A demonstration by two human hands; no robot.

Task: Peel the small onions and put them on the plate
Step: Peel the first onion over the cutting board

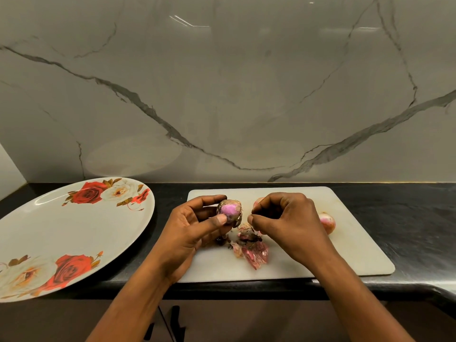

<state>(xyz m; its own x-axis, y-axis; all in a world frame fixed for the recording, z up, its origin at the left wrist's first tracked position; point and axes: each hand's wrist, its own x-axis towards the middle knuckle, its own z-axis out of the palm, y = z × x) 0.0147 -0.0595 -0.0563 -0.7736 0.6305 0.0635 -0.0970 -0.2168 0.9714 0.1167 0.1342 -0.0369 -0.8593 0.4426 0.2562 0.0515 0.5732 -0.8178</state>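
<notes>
My left hand holds a small onion between thumb and fingers over the white cutting board; part of its pink flesh is bare, with brown skin still around it. My right hand is just right of it, fingers curled, thumb and forefinger pinched close together; whether a scrap of skin sits between them I cannot tell. A heap of pink and brown peels lies on the board below the hands. Another small onion rests on the board right of my right hand, and one more peeks out behind its fingers. The floral plate is at the left, with nothing on it.
The board and plate sit on a black counter against a marble-patterned wall. The counter's front edge runs just below the board. The plate's near rim hangs over that edge.
</notes>
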